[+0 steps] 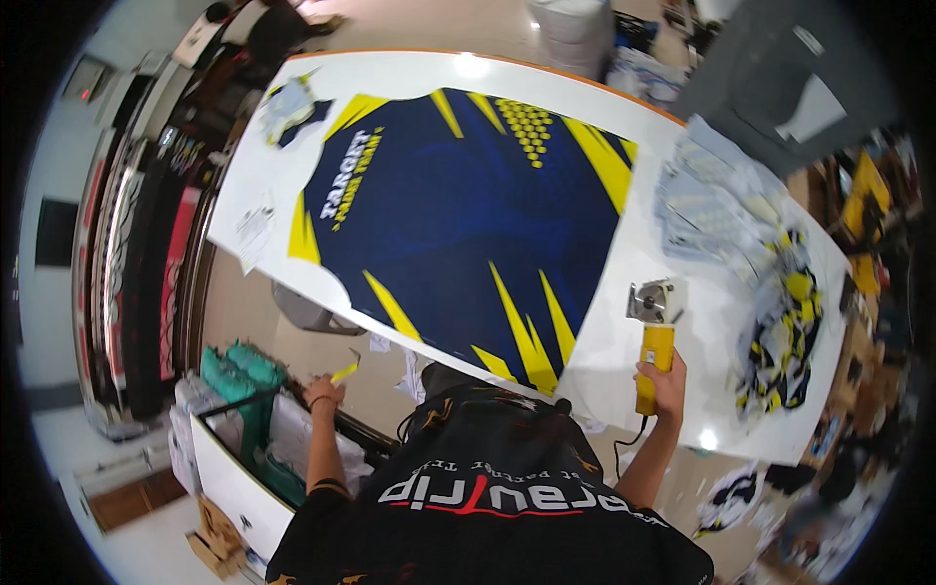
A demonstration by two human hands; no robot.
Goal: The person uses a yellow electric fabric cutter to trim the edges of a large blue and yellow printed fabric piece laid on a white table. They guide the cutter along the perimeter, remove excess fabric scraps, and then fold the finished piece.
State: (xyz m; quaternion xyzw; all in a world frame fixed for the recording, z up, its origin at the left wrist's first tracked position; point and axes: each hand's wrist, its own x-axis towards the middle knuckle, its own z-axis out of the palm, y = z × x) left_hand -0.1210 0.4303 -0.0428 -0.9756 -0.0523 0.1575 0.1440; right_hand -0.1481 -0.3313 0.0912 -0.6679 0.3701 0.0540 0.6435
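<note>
The right hand (665,382), at lower right of the frame, is wrapped around the yellow handle of an electric rotary fabric cutter (654,336), which stands on the white cutting table (624,361) just right of the printed fabric sheet (468,224). That navy sheet with yellow spikes lies flat across the frame's centre. The left hand (323,391), at lower left and off the table, pinches a thin yellow fabric strip (345,371) above a white bin (234,483). Cut fabric pieces (770,322) in navy, yellow and pale grey pile at the table's right side.
</note>
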